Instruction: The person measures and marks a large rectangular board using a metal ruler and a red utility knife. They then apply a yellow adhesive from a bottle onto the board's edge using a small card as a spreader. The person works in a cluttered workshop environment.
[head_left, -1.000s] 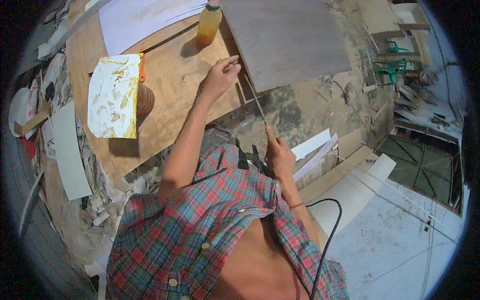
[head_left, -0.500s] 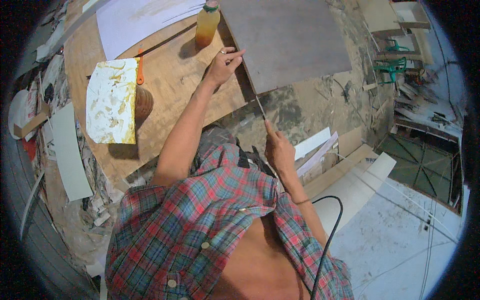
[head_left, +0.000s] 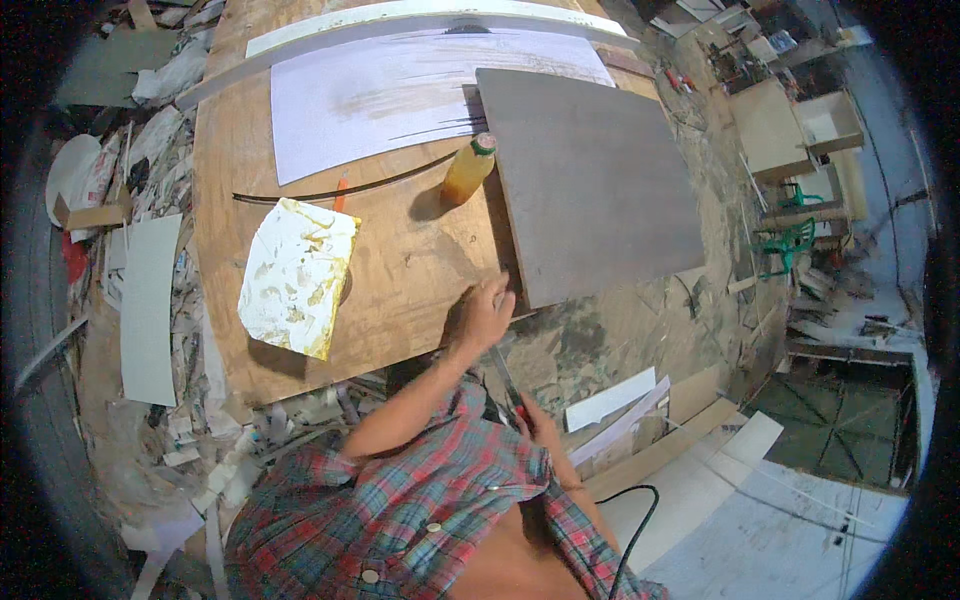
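Note:
A dark grey-brown board (head_left: 600,190) lies at the table's right side and juts past its near edge. My left hand (head_left: 485,315) is beside the board's near left corner, fingers loosely bent and partly apart, with nothing visible in them. My right hand (head_left: 540,428), lower and close to my body, is closed around the red handle of a long narrow metal tool, which looks like a file (head_left: 507,375). Its shaft points up toward my left hand, and its far end is hidden near that hand's wrist.
On the wooden table (head_left: 400,270) stand a bottle of yellow-brown liquid (head_left: 468,170) and a white slab smeared with yellow (head_left: 298,278). An orange-handled tool (head_left: 341,194), a dark thin strip (head_left: 385,182) and a white sheet (head_left: 375,105) lie beyond. Scraps litter the floor; a black cable (head_left: 640,490) hangs by my right arm.
The view has shifted, so the table and board sit lower in the picture. Along the board's edge, my left hand has slid toward the near corner. The file has drawn back from that corner toward my body.

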